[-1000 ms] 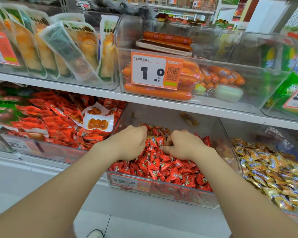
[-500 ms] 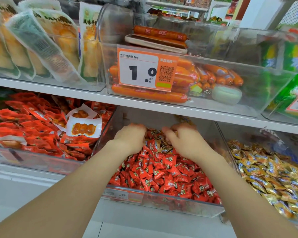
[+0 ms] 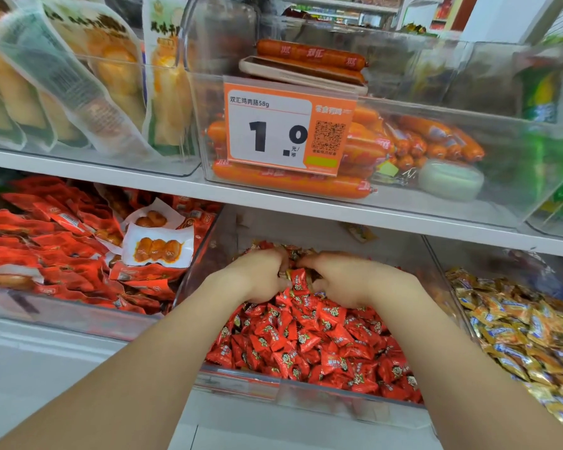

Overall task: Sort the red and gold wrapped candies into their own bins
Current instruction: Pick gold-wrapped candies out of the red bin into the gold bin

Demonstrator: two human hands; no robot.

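Two hands are sunk into the heap of red candies (image 3: pixel 306 339) that fills the clear middle bin (image 3: pixel 306 393), under the white shelf (image 3: pixel 143 177). The left hand (image 3: pixel 257 276) and right hand (image 3: pixel 345 280) sit close together at the back of the heap, knuckles up, fingers curled down among the wrappers. The fingertips are buried, so I cannot tell whether either hand actually pinches a candy. One red candy stands on end in the narrow gap between them, touching the left thumb (or very nearly). A few darker, brownish-gold wrappers show just behind the fingers.

Gold candies (image 3: pixel 517 329) fill the right bin (image 3: pixel 488 254), just beside the middle one, with a clear wall between. On the other side lies a bin of red snack packs (image 3: pixel 56 254). On top of the shelf, sausages (image 3: pixel 290 185) lie in a clear bin behind an orange price tag (image 3: pixel 290 131) reading 1.0.
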